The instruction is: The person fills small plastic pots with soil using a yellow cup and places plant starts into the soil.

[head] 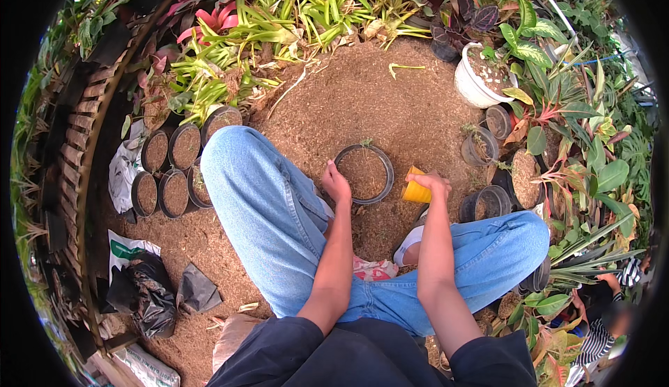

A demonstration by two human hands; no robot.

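A round black plastic pot (390, 170) filled with brown growing medium stands on the ground between my knees. A small green sprig (367, 141) shows at its far rim. My left hand (336, 182) is at the pot's left side, fingers against or very near the rim; contact is hard to tell. To the right of the pot, my right hand (433, 182) grips a yellow plastic cup (415, 192), which is tilted on its side close to the ground. The inside of the cup is hidden from me.
Several filled black pots (175, 192) stand in rows at left. A white pot (470, 81), a clear plastic pot (479, 146) and a black pot (486, 203) line the right. Leafy plants (308, 5) border the soil. Black plastic bags (151, 293) lie lower left. Another person (596, 334) is at lower right.
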